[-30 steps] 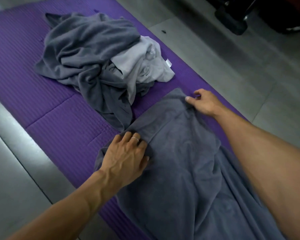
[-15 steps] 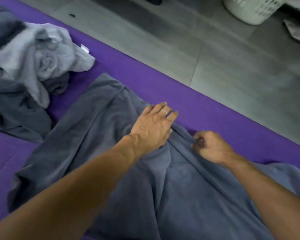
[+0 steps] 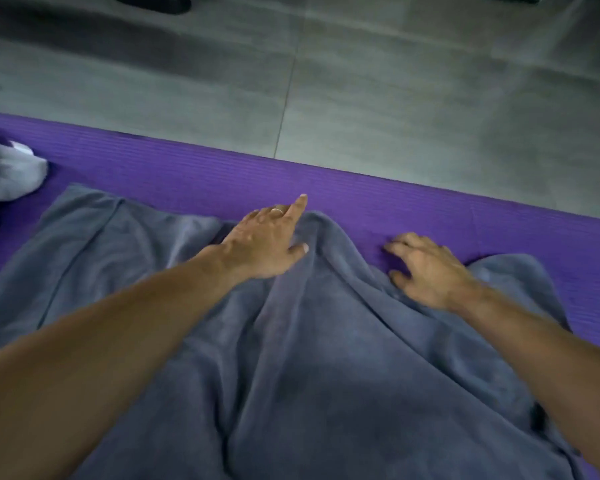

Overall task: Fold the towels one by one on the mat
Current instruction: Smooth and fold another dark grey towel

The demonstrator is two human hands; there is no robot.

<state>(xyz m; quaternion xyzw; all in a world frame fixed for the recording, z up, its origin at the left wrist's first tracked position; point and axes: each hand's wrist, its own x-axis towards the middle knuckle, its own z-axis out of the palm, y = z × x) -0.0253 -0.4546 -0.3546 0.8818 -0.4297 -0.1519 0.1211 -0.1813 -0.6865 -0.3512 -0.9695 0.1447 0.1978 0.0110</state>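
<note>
A large dark grey towel [image 3: 309,358] lies spread and wrinkled on the purple mat [image 3: 378,195], with a raised fold running down its middle. My left hand [image 3: 267,240] rests flat on the towel's far edge, fingers straight and pointing toward the mat's far side. My right hand [image 3: 426,268] rests with spread fingers at the towel's far edge, its fingertips on the bare mat. Neither hand grips the cloth.
A corner of a light grey towel [image 3: 11,171] from the pile shows at the left edge. Grey floor tiles [image 3: 361,98] lie beyond the mat's far edge. A dark object [image 3: 153,1] sits at the top.
The view swung right, and the towel pile slid almost out of frame. My right hand let go of the pinched edge and opened. My left hand stretched farther along the far edge.
</note>
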